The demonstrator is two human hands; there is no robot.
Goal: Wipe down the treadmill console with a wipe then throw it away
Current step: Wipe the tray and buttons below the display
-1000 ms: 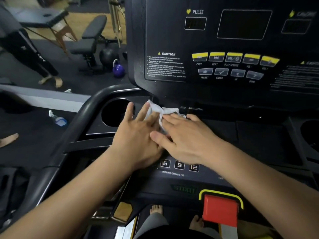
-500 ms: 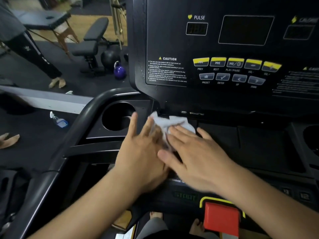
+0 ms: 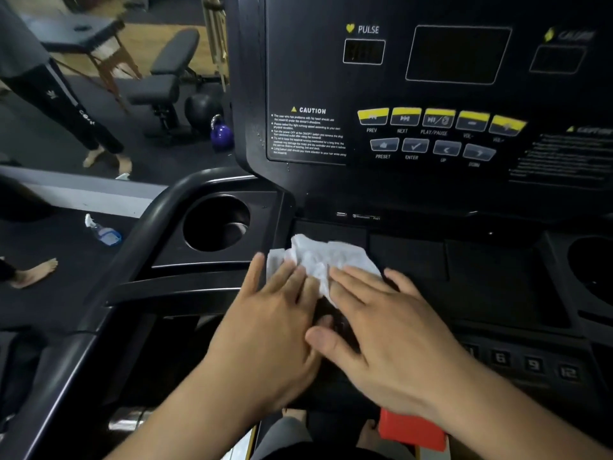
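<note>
Wipe (image 3: pixel 323 260) pinned under both hands' fingertips (image 3: pixel 345 277).

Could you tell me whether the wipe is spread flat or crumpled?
Crumpled: the wipe bunches in creased folds under the fingertips of the left hand and right hand.

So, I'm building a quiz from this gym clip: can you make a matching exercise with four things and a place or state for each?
Things:
1. crumpled white wipe
2. small purple kettlebell
3. round black cup holder
4. red safety key tab

Places or states:
A. on the floor behind the console
B. under both hands' fingertips
C. empty, left of the wipe
D. below the right wrist

Pairs: 1-B, 2-A, 3-C, 4-D
</note>
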